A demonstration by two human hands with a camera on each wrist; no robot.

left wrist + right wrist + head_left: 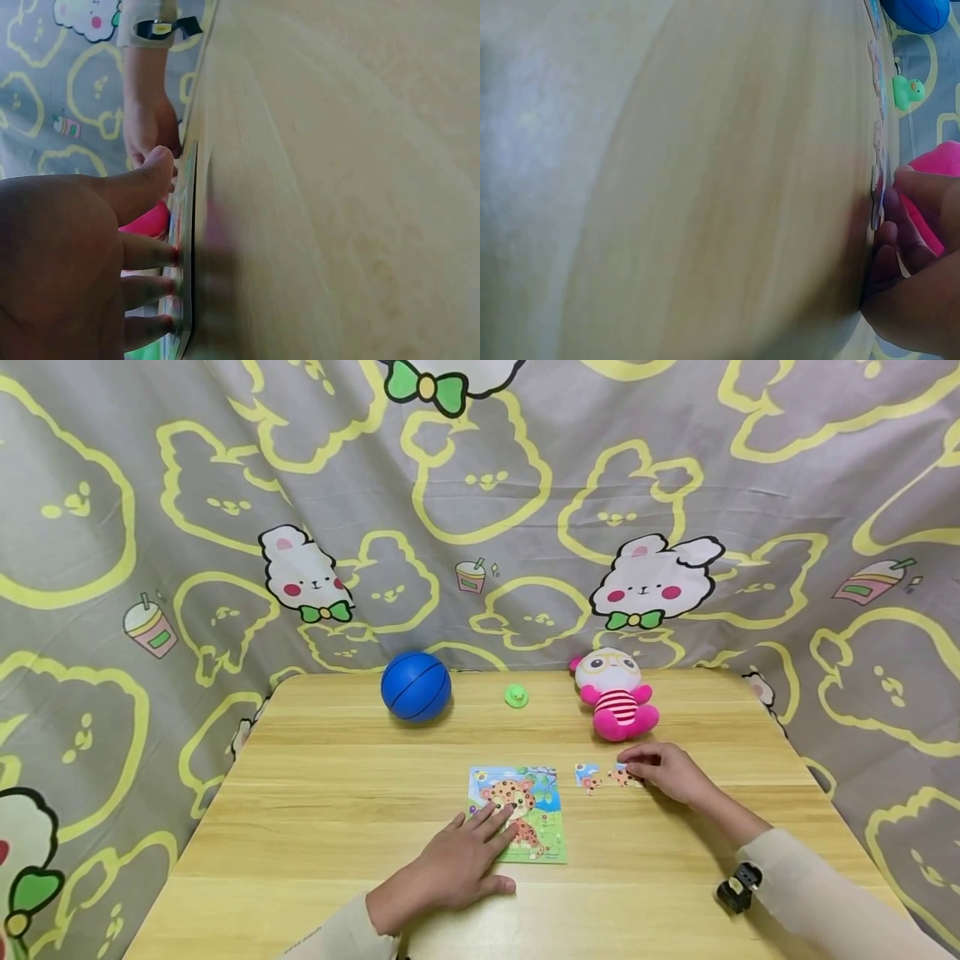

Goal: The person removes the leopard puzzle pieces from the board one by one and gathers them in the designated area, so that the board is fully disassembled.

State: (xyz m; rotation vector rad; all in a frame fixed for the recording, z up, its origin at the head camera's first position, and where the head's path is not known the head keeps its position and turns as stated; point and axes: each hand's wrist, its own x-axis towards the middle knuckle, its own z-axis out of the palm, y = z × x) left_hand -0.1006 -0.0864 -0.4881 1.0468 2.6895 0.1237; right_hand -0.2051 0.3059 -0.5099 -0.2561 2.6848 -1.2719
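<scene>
A jigsaw puzzle (551, 835) with a spotted leopard cub on blue and green lies flat on the table. My left hand (461, 860) rests on its lower left part, fingers straight and spread; the left wrist view shows those fingertips (166, 286) on the thin board. To the right of the board lies a loose puzzle piece (588, 778) with blue sky and part of the cub. Beside that one, my right hand (671, 774) pinches another spotted puzzle piece (621, 777) at its right end, partly covering it. In the right wrist view the curled fingers (907, 236) meet this piece low over the tabletop.
A blue ball (416, 686) stands at the back left of the wooden table (322, 810). Near the back edge is a small green duck (516, 696). A pink and white plush toy (618, 697) sits just behind my right hand. A patterned curtain (525, 485) surrounds the table.
</scene>
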